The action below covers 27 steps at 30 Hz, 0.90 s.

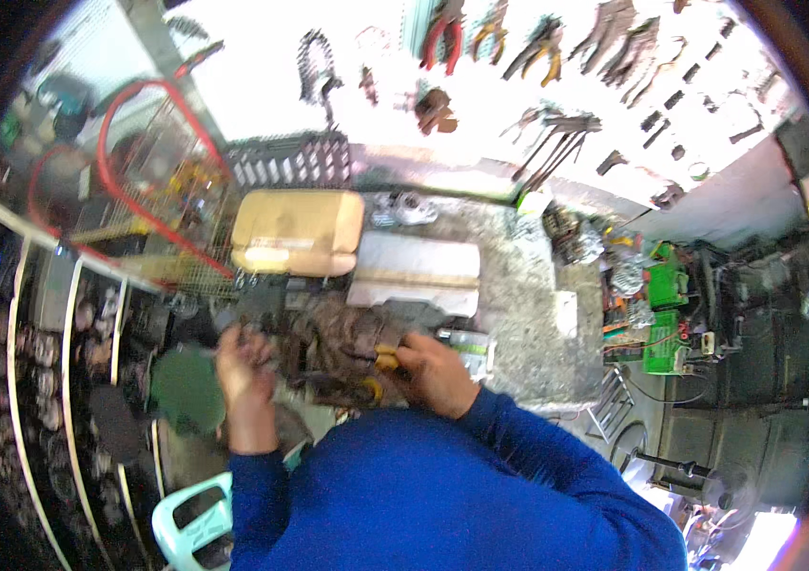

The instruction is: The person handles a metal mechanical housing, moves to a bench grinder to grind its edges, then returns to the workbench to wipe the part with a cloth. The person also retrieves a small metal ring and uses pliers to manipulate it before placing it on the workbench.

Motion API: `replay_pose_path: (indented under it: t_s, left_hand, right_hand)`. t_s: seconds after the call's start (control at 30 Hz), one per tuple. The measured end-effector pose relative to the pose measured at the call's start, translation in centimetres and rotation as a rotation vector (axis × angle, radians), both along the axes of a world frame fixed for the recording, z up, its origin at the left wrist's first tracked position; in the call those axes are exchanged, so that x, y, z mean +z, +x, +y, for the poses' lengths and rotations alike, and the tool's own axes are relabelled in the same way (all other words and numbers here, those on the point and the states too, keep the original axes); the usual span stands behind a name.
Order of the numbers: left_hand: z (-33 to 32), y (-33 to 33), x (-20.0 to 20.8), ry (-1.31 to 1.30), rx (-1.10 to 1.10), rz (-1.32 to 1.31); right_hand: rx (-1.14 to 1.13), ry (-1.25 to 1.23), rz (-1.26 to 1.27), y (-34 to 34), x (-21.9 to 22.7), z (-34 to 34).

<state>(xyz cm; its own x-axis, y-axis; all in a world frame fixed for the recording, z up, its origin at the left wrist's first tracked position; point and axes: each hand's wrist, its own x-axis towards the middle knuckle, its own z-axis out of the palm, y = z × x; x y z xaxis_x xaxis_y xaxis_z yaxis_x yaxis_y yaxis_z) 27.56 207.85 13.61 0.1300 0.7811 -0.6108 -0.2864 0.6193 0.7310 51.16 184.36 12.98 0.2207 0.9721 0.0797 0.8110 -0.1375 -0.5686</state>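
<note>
A dark, greasy metal machine part (333, 338) lies at the near edge of the workbench, in front of my body. My right hand (435, 373) is closed round a yellow-handled tool (386, 358), whose dark end points left over the metal part. Just below it shows a second yellow piece (372, 388); whether it belongs to the same tool I cannot tell. My left hand (247, 385) is at the left end of the part, its fingers curled and blurred. What they grip there is too unclear to name.
Behind the part are a tan case (297, 231) and a silvery flat panel (417, 262) on the bench (533, 328). Pliers (442, 38) hang on the wall. Left stand a green round stool (187, 390), a pale green chair (197, 519) and shelves; right, green bins (663, 341).
</note>
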Motion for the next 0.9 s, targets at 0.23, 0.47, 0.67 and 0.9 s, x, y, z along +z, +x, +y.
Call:
replay_pose_path:
  t_s: [0.23,0.47,0.67,0.9]
  left_hand:
    - [-1.5,-1.8,0.5,0.453,-0.18,0.119]
    - [-5.2,1.4,1.0,0.391,-0.344,0.126]
    - [-5.5,2.0,1.4,0.41,-0.38,0.063]
    - [-6.8,2.4,1.3,0.451,-0.398,0.112]
  right_hand:
    - [-0.297,0.068,0.479,7.0,3.0,-0.6]
    - [-0.414,0.712,0.613,15.8,11.2,1.1]
    - [-0.308,0.694,0.268,21.8,16.1,3.5]
    - [-0.418,0.635,0.106,30.7,20.9,10.8]
